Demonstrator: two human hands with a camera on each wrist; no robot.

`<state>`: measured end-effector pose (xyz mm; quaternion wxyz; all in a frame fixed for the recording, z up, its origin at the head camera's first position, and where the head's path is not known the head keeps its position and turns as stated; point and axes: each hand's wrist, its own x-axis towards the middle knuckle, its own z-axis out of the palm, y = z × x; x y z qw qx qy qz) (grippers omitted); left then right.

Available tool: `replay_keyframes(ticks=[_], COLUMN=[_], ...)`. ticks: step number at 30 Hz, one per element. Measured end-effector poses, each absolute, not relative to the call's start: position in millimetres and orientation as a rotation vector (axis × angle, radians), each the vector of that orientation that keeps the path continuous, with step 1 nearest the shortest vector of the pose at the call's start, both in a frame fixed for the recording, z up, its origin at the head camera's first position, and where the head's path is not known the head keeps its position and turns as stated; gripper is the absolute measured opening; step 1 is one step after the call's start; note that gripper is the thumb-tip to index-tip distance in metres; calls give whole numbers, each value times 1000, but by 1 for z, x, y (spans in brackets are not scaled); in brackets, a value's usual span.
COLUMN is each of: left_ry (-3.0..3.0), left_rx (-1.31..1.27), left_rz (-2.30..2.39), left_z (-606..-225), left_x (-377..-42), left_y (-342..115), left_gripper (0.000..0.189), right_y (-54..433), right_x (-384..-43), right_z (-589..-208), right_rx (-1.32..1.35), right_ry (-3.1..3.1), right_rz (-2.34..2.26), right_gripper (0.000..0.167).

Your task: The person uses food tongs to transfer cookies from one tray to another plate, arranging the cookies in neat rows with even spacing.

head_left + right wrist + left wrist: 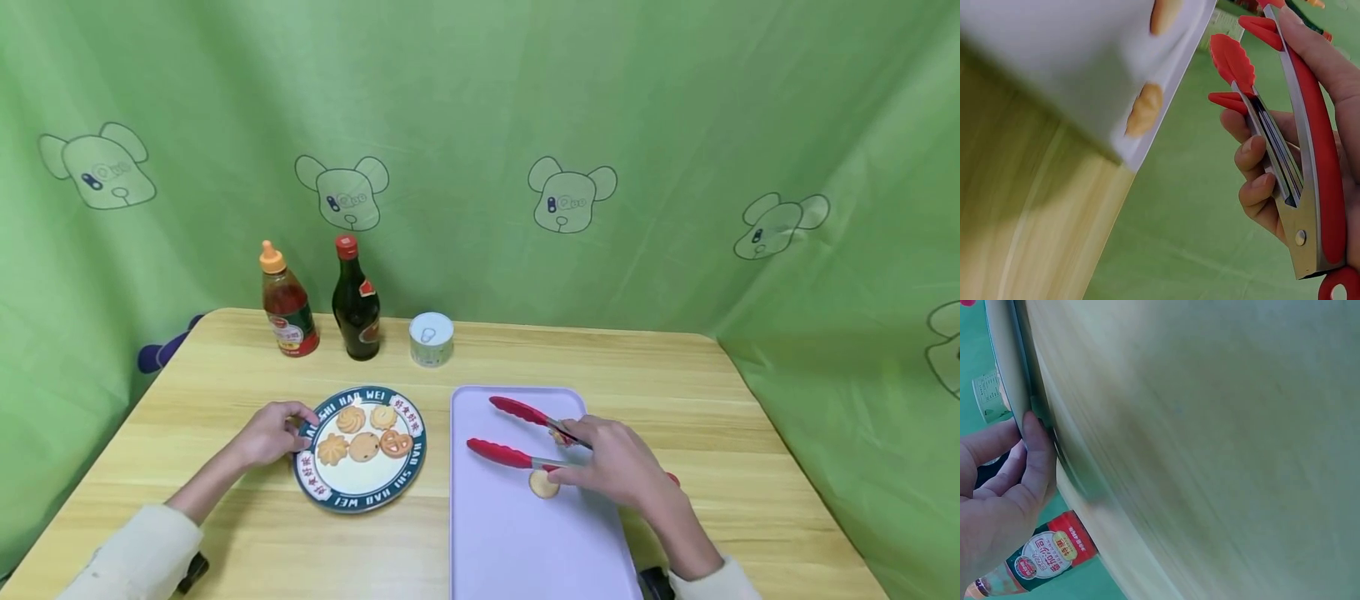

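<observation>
My left hand (272, 433) pinches the left rim of a round plate (367, 477) with a dark green lettered border; the left wrist view shows thumb and fingers on either side of its edge. Several cookies (364, 447) lie on the plate, one of them pretzel-shaped. Over the lilac tray (525, 542), my right hand (618, 462) grips metal tongs with red tips (501, 453), whose arms are spread with nothing between the tips. On the tray a round cookie (543, 487) lies below the tongs. Another small piece (560, 436) is partly hidden by the right hand.
Toward the back left of the wooden table (637, 358) stand a sauce bottle with an orange cap (289, 312), a dark bottle with a red cap (356, 304) and a low can (431, 340). A green curtain (465, 100) hangs behind the table and along its sides.
</observation>
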<state>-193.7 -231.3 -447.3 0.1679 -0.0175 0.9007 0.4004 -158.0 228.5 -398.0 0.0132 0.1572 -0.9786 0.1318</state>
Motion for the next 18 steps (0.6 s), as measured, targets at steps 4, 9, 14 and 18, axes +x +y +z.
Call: replay_keyframes(ticks=[4,9,14,18], left_ry=[2570,2565,2561,2562], left_rx=[-45,-49,-62,-61], left_rz=[1128,1139,1147,1144], left_z=[-447,-446,-447,-447], left_x=[-194,-194,-193,-194], left_y=[-231,-231,-232,-232], left_gripper=[31,31,31,31], right_y=[245,264,282,295], right_x=[-157,-155,-154,-152], right_z=[-395,-392,-396,-399], right_rx=[438,386,330,299], right_ry=[-3059,-3075,-3082,-3093], right_rz=[401,395,402,397], right_gripper=[77,75,75,78])
